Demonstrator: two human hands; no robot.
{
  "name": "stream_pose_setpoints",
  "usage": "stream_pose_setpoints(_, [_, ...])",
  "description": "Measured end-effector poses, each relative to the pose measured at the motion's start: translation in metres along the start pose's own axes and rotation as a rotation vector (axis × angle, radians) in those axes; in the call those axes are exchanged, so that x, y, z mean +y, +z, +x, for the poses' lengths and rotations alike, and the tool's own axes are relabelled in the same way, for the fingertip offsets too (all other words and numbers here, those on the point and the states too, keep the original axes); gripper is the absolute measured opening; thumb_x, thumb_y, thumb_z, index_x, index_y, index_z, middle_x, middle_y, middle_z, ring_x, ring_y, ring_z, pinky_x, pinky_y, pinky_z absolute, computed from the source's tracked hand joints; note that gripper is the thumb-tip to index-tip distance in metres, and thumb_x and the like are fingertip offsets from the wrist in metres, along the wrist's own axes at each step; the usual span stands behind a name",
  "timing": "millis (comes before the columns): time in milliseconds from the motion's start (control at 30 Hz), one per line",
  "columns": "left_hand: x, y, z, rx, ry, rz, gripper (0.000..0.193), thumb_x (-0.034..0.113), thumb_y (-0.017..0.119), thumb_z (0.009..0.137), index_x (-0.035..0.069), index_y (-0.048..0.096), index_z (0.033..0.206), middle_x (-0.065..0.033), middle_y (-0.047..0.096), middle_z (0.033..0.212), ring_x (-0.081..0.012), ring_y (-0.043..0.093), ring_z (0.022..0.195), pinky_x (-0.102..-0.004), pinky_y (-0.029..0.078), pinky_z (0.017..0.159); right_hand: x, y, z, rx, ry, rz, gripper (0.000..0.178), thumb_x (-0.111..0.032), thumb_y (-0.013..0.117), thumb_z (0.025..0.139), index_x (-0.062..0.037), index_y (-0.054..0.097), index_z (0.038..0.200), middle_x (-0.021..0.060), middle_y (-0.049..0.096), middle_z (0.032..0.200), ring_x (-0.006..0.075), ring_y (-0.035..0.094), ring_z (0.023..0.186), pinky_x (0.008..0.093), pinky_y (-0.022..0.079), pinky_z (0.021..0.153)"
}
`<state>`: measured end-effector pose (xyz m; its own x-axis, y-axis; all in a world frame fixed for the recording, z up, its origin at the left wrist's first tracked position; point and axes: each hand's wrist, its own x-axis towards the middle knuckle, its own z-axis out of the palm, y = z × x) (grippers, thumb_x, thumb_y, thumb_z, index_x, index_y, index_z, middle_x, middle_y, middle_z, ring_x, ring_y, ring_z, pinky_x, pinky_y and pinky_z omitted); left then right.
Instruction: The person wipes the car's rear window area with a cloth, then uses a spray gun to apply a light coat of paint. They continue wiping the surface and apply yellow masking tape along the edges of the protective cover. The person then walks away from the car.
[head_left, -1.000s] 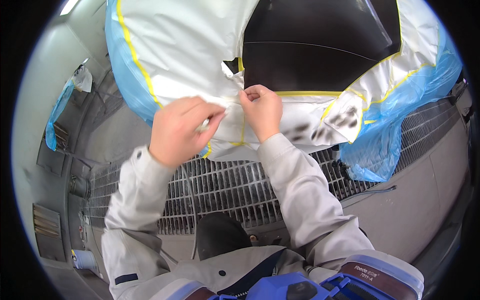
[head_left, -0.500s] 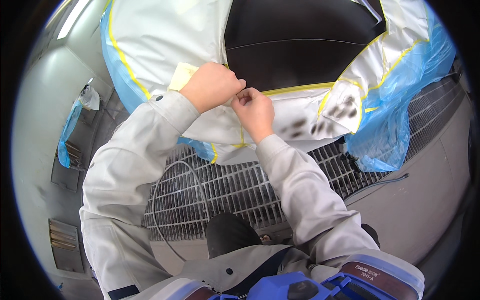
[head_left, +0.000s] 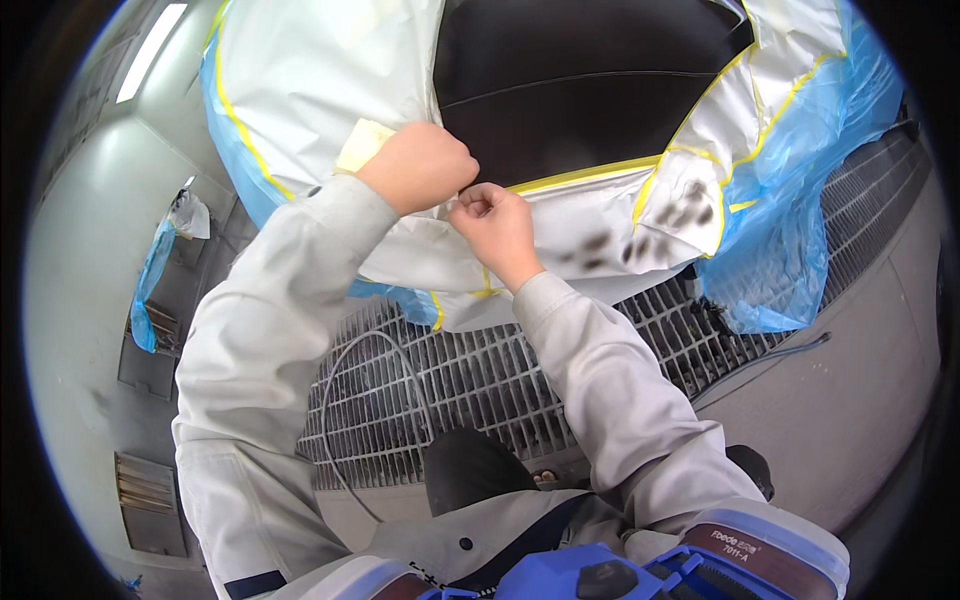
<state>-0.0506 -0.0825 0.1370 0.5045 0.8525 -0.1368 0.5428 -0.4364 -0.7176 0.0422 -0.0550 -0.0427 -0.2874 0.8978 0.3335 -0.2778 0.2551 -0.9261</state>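
Note:
A glossy black panel [head_left: 560, 110] is framed by white masking sheet [head_left: 310, 60] and yellow masking tape [head_left: 590, 174]. At the panel's near left corner, my left hand [head_left: 420, 168] is closed, knuckles up, with a pale yellow cloth [head_left: 364, 143] poking out from under it on the far left side. Close beside it, my right hand [head_left: 500, 232] pinches with thumb and forefinger at the masked edge. Whatever lies between those fingertips is too small to make out. Both hands nearly touch.
Blue plastic film [head_left: 790, 230] hangs around the white sheet, which bears dark spray spots [head_left: 645, 248]. Below lies a metal floor grating [head_left: 500, 370] with a grey hose [head_left: 330, 385] looped across it. A blue respirator [head_left: 570, 570] shows at the lower edge.
The whole view has shifted slightly. My hands have moved a little down and left off the panel's corner, with the right fingers still pinched and the left still closed.

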Motion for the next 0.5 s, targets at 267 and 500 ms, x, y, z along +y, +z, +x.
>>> stream_pose_setpoints(267, [-0.009,-0.047,-0.041,0.021,0.0,-0.036,0.001,0.01,0.072,0.083,0.01,0.071,0.083,-0.011,0.069,0.071,-0.0341,0.074,0.075,-0.0466,0.057,0.066,-0.013,0.0,-0.013,-0.056,-0.295,0.055,0.01,-0.011,0.081,0.088,-0.0089,0.081,0.097,0.0048,0.07,0.088,0.0174,0.062,0.067,0.0337,0.053,0.065])
stream_pose_setpoints(500, [-0.003,-0.056,-0.049,-0.008,-0.013,-0.084,0.004,0.01,0.071,0.085,0.01,0.067,0.086,-0.0089,0.066,0.071,-0.0329,0.071,0.073,-0.0476,0.055,0.065,-0.033,0.001,0.002,0.155,-0.215,0.329,0.019,-0.013,0.08,0.096,0.0002,0.08,0.11,0.0092,0.078,0.092,0.0124,0.068,0.074,0.0299,0.056,0.069])
